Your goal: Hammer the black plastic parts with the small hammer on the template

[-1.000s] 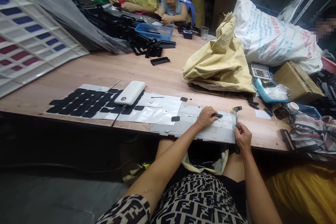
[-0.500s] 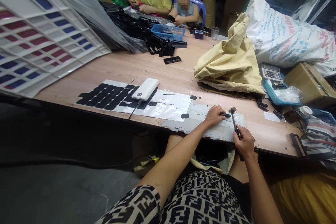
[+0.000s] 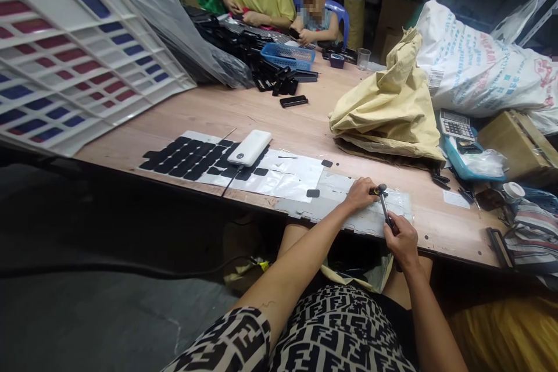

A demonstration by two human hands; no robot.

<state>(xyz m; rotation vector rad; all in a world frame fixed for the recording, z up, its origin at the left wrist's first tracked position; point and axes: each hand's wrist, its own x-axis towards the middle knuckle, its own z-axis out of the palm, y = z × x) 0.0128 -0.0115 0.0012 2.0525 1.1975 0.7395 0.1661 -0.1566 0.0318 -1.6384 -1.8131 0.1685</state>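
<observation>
My right hand point(image 3: 401, 238) is wrapped round the dark handle of a small hammer point(image 3: 384, 204). The hammer's head lies over or against the end of a small black piece point(image 3: 374, 190); I cannot tell whether they touch. That piece is pinched in the fingers of my left hand point(image 3: 360, 193), which rests low over a grey-white sheet point(image 3: 340, 186) at the table's front edge. Most of the piece is hidden by the fingers. Left of my hands, a white power bank point(image 3: 250, 148) with a cable lies on a white sheet with rows of black pads point(image 3: 183, 157).
A yellow sack point(image 3: 387, 110) stands beyond my hands, with a large white sack point(image 3: 475, 58) behind it. To the right are a blue tray point(image 3: 473, 165) and a calculator point(image 3: 457, 125). Black parts and a blue basket point(image 3: 288, 58) lie at the back, near two people.
The hammer's head has come down and left, closer to the black piece in my left hand. The whole view has shifted slightly.
</observation>
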